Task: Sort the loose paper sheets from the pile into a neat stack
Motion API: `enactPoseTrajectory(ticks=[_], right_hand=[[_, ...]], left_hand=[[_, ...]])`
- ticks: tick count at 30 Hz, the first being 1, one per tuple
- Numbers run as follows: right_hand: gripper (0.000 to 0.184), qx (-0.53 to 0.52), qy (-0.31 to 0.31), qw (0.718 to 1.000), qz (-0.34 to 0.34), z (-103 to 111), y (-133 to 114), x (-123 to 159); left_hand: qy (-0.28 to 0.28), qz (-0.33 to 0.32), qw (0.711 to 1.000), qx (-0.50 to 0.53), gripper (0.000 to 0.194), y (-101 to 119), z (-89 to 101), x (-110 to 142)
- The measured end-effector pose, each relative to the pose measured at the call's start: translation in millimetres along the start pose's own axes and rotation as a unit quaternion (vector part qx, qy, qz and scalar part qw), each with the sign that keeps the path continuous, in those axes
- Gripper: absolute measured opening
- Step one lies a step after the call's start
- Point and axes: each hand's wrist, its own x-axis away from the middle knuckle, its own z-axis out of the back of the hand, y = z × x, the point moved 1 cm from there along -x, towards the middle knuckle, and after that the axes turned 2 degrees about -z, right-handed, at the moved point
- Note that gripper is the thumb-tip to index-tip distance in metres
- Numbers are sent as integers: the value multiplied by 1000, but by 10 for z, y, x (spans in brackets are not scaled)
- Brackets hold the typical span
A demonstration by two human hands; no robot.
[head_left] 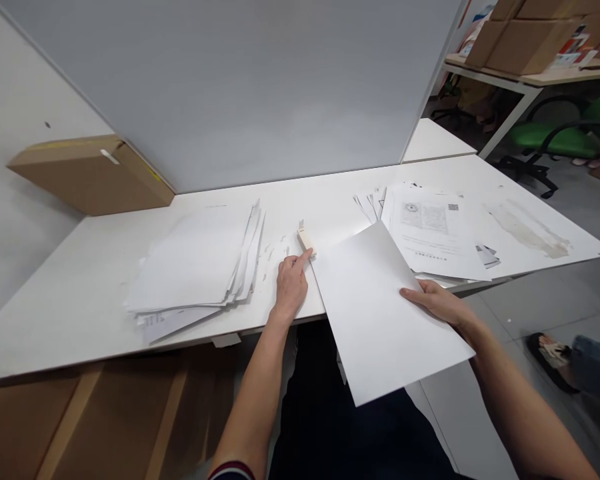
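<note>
My right hand (433, 301) grips the right edge of a blank white sheet of paper (385, 320), thumb on top and fingers underneath. The sheet slants over the table's front edge, above my lap. At its upper left corner, my left hand (291, 283) rests on the table with most fingers curled and one digit reaching to a small beige block (306, 241). That fingertip touches the block's near end. What the curled fingers hold, if anything, is hidden. To the left lies a thick, uneven stack of white paper (195, 257).
Printed sheets (430, 230) lie on the white table (480, 180) at the right, partly behind my sheet. A grey panel (290, 87) stands along the back. A cardboard box (95, 177) leans at the left. Beyond are a green chair (555, 137) and a person's foot (553, 353).
</note>
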Motion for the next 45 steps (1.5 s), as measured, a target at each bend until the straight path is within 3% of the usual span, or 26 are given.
enactPoseTrajectory(ticks=[6,9,14,18,22,26,28,30,32,33,35,38,40,41,43,45], right_hand=[[39,12,20,999,37,-14,-39,53],[38,-7,58,997,49,83,-79,137],[41,-30,206,975,73,502,-280,199],[36,-10,306,946,106,939,-511,23],[30,33,349,933,78,1259,-664,-230],[35,75,367,926,50,1406,-721,-341],[45,144,411,899,33,1445,-719,-335],[58,241,478,844,39,1451,-705,-310],[65,307,531,787,70,1393,-681,-289],[64,315,544,772,94,1331,-667,-284],[58,317,548,759,152,1134,-641,-281],[45,305,524,750,263,666,-608,-274],[39,276,476,772,318,280,-572,-274],[37,265,432,796,332,78,-549,-283],[34,242,342,840,345,-320,-497,-317],[33,235,265,863,361,-677,-442,-375]], left_hand=[[8,-15,999,-27,54,3,-19,1],[19,-22,999,-35,53,19,-6,-5],[26,-34,998,-40,54,33,11,-10],[29,-26,999,-31,48,22,7,-1],[34,-7,999,-13,47,14,9,13],[42,-13,999,0,46,1,14,17],[44,-16,999,1,46,-9,10,12],[48,-16,999,0,45,-6,2,9],[60,-17,998,3,43,22,-1,24],[69,-21,997,6,41,46,4,44],[88,-46,995,10,38,102,38,121],[123,-83,989,-5,30,129,198,339],[174,-73,982,-28,23,36,396,516],[210,-53,975,-45,20,-53,517,595],[289,25,953,-84,18,-298,770,704],[322,106,933,-122,21,-563,974,733]])
